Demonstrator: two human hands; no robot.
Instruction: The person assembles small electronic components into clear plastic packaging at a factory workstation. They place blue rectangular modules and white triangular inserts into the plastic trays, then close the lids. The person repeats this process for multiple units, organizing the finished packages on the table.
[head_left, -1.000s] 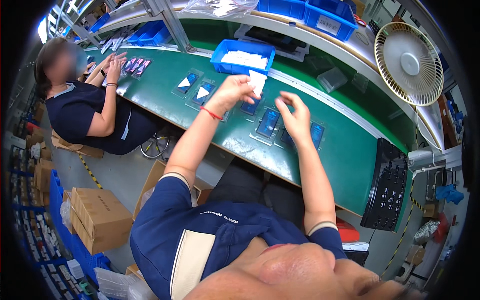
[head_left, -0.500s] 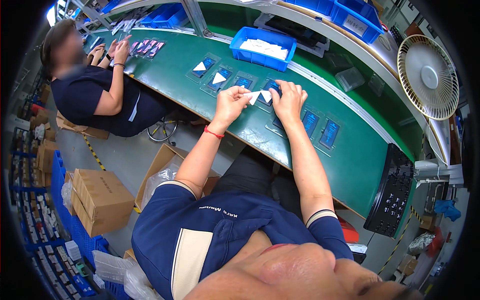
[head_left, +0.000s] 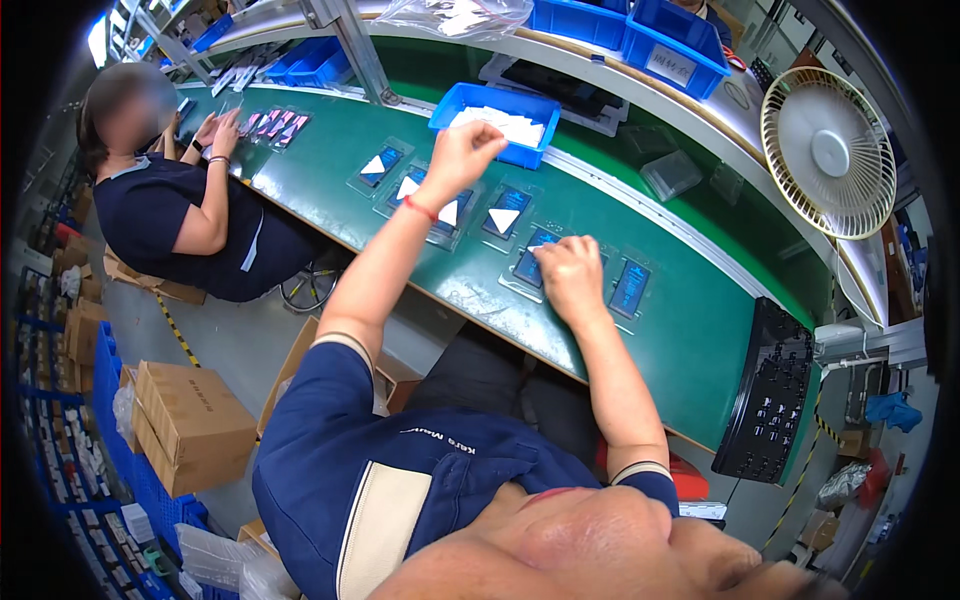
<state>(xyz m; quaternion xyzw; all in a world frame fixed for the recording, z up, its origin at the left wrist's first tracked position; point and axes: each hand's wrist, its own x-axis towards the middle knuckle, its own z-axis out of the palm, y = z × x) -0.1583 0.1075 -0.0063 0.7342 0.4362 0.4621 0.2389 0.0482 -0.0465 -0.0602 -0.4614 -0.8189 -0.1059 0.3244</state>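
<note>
My left hand (head_left: 463, 160) is raised at the near side of a blue bin (head_left: 545, 150) holding white pieces (head_left: 515, 127). Its fingers are pinched together; whatever may be between them is too small to make out. On the green table, my right hand (head_left: 574, 278) leans over a dark blue flat panel (head_left: 527, 268) in a clear tray, its closed fingertips on a white triangular piece (head_left: 536, 250). Left of it, another panel (head_left: 512, 199) bears a white triangle (head_left: 502, 219). More panels with triangles lie farther left, partly behind my left forearm.
To the right lie a bare panel (head_left: 629, 288) and a black slotted rack (head_left: 770, 395) at the table's end. A fan (head_left: 830, 153) stands by the shelf with blue bins (head_left: 676, 50). At the far left, a co-worker (head_left: 185, 205) handles pieces. Cardboard boxes (head_left: 190, 420) stand on the floor.
My hands have parted: the left has gone up to the blue bin, the right nearer, onto another panel. Panels that had no triangle now carry one. The whole view has shifted slightly.
</note>
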